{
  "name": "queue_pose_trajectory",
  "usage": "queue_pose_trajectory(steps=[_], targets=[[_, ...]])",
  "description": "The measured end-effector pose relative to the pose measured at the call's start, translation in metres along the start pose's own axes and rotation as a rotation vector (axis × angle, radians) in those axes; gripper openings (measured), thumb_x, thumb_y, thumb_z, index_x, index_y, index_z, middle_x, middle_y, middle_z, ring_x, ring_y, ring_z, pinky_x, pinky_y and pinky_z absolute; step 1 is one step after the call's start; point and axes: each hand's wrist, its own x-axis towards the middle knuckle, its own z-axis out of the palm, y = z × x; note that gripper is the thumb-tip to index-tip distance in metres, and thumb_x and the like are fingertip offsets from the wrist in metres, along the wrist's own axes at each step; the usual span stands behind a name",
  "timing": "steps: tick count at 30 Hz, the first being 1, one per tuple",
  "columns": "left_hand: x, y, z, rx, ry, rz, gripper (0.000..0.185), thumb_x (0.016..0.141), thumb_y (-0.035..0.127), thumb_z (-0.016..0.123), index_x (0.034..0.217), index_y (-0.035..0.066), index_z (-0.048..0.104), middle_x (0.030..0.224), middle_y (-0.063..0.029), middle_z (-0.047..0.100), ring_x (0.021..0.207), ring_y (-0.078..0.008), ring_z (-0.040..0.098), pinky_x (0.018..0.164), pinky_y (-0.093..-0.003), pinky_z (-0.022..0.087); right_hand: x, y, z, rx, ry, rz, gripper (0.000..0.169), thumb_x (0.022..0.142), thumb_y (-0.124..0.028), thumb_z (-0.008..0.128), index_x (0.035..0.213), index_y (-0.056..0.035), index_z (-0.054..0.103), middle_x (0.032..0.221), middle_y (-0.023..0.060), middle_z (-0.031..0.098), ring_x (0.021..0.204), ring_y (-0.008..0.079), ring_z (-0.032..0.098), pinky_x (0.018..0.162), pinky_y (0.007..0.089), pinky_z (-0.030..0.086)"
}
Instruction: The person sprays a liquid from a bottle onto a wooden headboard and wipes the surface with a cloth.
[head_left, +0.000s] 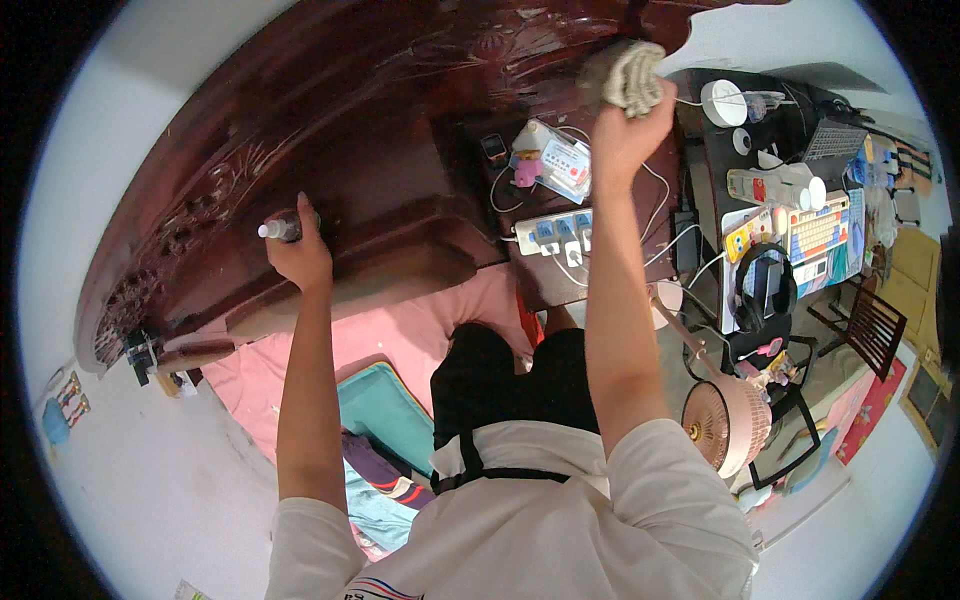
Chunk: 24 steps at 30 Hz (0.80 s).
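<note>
My left hand (302, 251) is closed around a small bottle with a white cap (279, 229), held in front of the carved dark wooden headboard (360, 165). My right hand (641, 139) grips a folded, light striped cloth (636, 79) near the headboard's upper right part. Whether the cloth touches the wood I cannot tell. Below my right hand is a dark wooden bedside table (547, 289). On it lie a white power strip (536, 235) with plugs and cables, a pink figurine (528, 171), papers in a plastic sleeve (566, 166) and a small dark device (493, 146).
Pink bedding (405, 315) with a teal cushion (386, 412) lies below. On the right stand a pink fan (724, 426) and a black desk holding headphones (750, 289), a keyboard (819, 229) and bottles (765, 189). White cables run between the bedside table and desk.
</note>
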Motion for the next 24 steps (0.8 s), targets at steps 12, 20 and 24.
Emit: queue_pose_trajectory(steps=[12, 20, 24], targets=[[0.004, -0.012, 0.0, 0.058, 0.012, 0.038, 0.044, 0.088, 0.041, 0.079, 0.088, -0.001, 0.066, 0.082, -0.01, 0.071, 0.07, -0.0195, 0.063, 0.07, -0.0366, 0.051, -0.071, -0.004, 0.033, -0.031, -0.334, -0.011, 0.04, 0.067, 0.01, 0.062, 0.106, 0.0011, 0.059, 0.101, 0.0201, 0.055, 0.095, 0.043, 0.056, 0.086, 0.0458, 0.047], [0.004, -0.01, -0.001, 0.165, -0.006, 0.021, 0.045, 0.088, 0.042, 0.079, 0.089, -0.002, 0.068, 0.083, -0.0095, 0.073, 0.071, -0.0209, 0.065, 0.071, -0.037, 0.052, -0.036, -0.047, 0.022, 0.028, -0.246, -0.277, 0.047, 0.059, 0.009, 0.071, 0.104, -0.0009, 0.062, 0.102, 0.0172, 0.062, 0.093, 0.0384, 0.062, 0.082, 0.0409, 0.052], [0.002, -0.009, 0.0, 0.06, 0.019, 0.007, 0.042, 0.087, 0.043, 0.079, 0.084, 0.003, 0.066, 0.078, -0.0089, 0.067, 0.071, -0.0229, 0.062, 0.07, -0.0375, 0.05, -0.052, -0.034, 0.039, 0.015, -0.27, -0.275, 0.047, 0.06, 0.007, 0.074, 0.105, -0.0015, 0.061, 0.106, 0.0174, 0.059, 0.097, 0.0388, 0.06, 0.083, 0.0426, 0.052]])
